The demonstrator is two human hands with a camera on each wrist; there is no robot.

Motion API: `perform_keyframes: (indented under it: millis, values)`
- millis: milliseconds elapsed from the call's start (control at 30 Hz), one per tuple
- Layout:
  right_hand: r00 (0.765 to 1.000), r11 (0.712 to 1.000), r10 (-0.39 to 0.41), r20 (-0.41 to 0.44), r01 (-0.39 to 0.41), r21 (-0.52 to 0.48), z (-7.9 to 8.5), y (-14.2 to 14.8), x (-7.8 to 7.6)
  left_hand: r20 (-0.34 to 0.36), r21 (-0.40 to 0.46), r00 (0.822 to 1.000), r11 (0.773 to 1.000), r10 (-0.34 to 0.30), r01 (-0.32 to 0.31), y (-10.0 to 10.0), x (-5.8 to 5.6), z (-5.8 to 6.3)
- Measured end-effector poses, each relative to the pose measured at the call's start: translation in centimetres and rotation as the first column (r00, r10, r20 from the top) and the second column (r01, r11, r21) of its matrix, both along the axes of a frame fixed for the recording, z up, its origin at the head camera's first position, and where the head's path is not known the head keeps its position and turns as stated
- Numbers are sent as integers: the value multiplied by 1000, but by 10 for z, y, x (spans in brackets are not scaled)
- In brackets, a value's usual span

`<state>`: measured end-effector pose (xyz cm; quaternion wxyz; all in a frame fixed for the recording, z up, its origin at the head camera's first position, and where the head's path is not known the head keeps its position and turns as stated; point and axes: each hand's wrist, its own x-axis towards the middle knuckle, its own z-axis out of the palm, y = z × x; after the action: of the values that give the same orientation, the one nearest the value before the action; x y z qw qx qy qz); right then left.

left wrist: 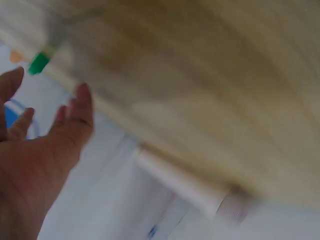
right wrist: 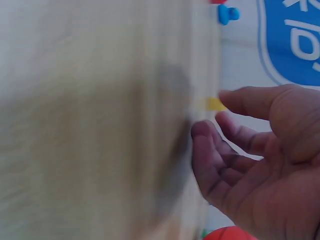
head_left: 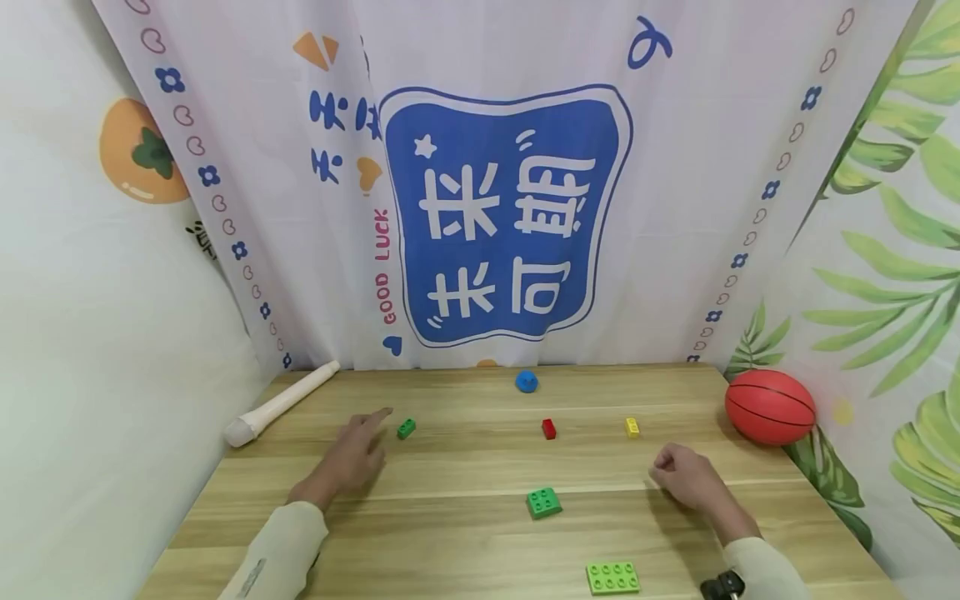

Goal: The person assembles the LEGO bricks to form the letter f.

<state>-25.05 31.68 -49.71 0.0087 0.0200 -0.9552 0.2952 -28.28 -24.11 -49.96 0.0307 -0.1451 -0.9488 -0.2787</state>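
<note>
My left hand [head_left: 354,454] hovers over the table just left of a small green brick [head_left: 406,428], its index finger stretched out and nothing held. In the left wrist view that green brick [left wrist: 38,63] lies beyond the fingers. Loosely curled and without anything in it, my right hand [head_left: 686,477] is over the table's right side. Nearest to it is a small yellow brick [head_left: 632,427], partly hidden behind the thumb in the right wrist view. A small red brick [head_left: 549,429] lies further left, and a larger green block [head_left: 543,502] is at the middle.
A light green studded brick [head_left: 612,578] lies near the front. At the back sits a round blue piece [head_left: 527,381]. A white microphone-shaped object [head_left: 281,404] rests along the left edge, and a red ball [head_left: 770,407] is at the right edge. Printed curtains stand behind.
</note>
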Motion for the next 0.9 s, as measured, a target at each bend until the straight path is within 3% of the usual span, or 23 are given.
perform_keyframes:
  millis: [100,233,400,500,633,733,900]
  values:
    - [997,999,1,77,2,-41,-9,7,0,14,60,998,996,-59,58,0,-16,-9]
    - [993,995,-10,115,21,-93,-15,13,-5,28,111,990,985,-135,132,4,-37,-15]
    - [987,988,8,158,16,-152,-15,17,-8,17,58,984,983,-176,175,11,-53,-18]
    - [985,986,3,170,26,-166,-16,15,-6,2,15,990,990,-138,138,17,-54,-23]
    - [988,990,-2,152,22,-136,-16,16,-11,12,42,996,995,-92,92,36,-55,-24]
    - [994,993,3,108,10,-120,-17,19,-24,28,83,992,989,-124,121,57,-56,-24]
    - [997,975,59,52,-46,-219,-26,18,-54,32,115,985,980,-169,164,83,-52,-28]
